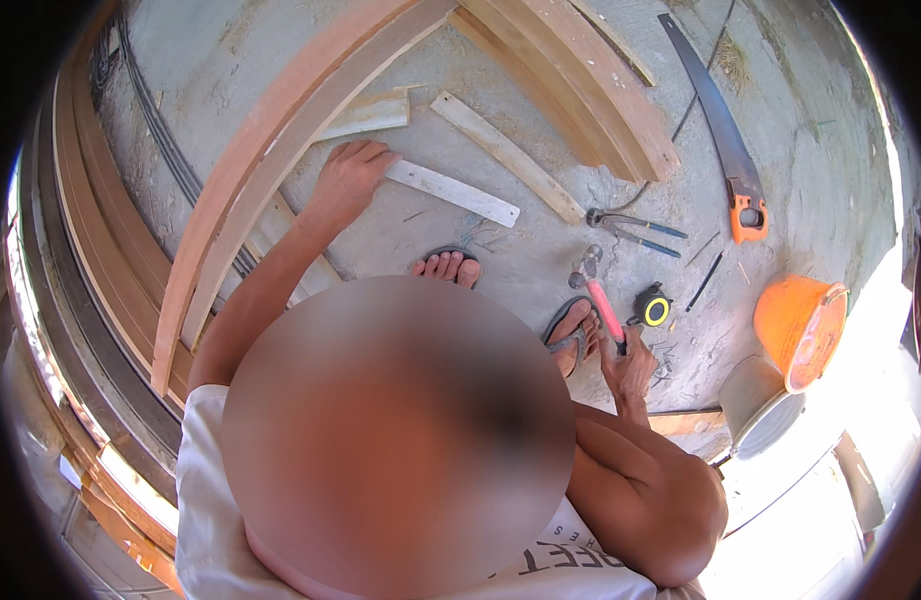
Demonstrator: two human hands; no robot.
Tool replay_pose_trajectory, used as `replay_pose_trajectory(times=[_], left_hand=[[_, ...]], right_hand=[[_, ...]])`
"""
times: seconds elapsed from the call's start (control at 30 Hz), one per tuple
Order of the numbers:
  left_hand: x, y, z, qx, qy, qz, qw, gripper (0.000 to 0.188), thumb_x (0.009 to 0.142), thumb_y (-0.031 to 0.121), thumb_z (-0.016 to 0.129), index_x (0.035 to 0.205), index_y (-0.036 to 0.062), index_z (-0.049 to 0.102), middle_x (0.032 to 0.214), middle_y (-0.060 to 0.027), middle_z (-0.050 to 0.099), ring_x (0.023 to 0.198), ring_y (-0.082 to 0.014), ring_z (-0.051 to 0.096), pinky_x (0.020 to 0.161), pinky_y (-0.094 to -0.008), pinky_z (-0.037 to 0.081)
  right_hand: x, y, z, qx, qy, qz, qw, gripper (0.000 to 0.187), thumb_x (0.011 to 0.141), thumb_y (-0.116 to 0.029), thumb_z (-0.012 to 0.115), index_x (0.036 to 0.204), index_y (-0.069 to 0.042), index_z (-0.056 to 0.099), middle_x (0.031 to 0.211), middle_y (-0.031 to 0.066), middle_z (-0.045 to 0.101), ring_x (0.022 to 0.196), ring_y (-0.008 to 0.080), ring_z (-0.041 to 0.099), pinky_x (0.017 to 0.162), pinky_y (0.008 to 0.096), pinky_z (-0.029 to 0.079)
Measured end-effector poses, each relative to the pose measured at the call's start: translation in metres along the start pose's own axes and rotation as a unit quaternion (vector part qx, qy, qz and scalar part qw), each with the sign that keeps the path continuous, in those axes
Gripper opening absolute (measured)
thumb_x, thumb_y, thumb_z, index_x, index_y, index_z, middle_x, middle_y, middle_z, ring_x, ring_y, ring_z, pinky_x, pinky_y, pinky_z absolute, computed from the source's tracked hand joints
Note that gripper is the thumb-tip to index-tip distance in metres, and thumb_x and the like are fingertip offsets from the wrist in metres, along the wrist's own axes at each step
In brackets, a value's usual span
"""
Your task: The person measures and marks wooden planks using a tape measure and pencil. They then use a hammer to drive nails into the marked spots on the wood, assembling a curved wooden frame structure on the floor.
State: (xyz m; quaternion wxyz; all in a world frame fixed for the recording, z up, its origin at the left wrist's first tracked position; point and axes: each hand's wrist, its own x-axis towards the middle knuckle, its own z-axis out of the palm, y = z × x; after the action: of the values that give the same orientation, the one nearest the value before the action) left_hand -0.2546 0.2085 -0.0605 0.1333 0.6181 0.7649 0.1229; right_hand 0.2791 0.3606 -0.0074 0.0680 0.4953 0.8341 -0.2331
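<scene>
My left hand is closed on one end of a short whitish wooden strip, which lies over the concrete floor with a dark dot near its far end. Low on the right, my right hand grips a hammer by the end of its red handle. The hammer's metal head points away from me, beside my sandalled foot. Just right of the handle sits a black and yellow tape measure. Pincers with blue handles lie beyond the hammer head.
Long wooden beams arch past my left arm. More stacked timber lies ahead, with a loose slat beside it. A handsaw with an orange handle, a black pen-like stick and an orange bucket are at the right.
</scene>
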Motion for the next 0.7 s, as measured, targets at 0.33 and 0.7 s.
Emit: replay_pose_trajectory(times=[0.33,0.7], left_hand=[[0.131,0.065,-0.007,0.056,0.079,0.144,0.985,0.041,0.082,0.004,0.078,0.123,0.01,0.077,0.122,-0.0067,0.072,0.121,-0.0288,0.066,0.106,-0.0438,0.054],[0.185,0.049,0.033,0.116,-0.017,0.188,0.975,0.037,0.087,0.011,0.074,0.124,0.0115,0.078,0.123,-0.0095,0.074,0.119,-0.0314,0.07,0.105,-0.0422,0.057]], right_hand=[[0.0,0.015,0.022,0.035,-0.025,0.054,0.998,0.035,0.093,-0.041,0.081,0.103,-0.008,0.073,0.085,0.0207,0.075,0.078,0.0425,0.075,0.068,0.0504,0.056],[0.009,0.023,0.02,0.023,-0.038,0.024,0.999,0.03,0.093,-0.034,0.083,0.103,-0.007,0.072,0.093,0.0189,0.076,0.083,0.0434,0.074,0.073,0.0492,0.056]])
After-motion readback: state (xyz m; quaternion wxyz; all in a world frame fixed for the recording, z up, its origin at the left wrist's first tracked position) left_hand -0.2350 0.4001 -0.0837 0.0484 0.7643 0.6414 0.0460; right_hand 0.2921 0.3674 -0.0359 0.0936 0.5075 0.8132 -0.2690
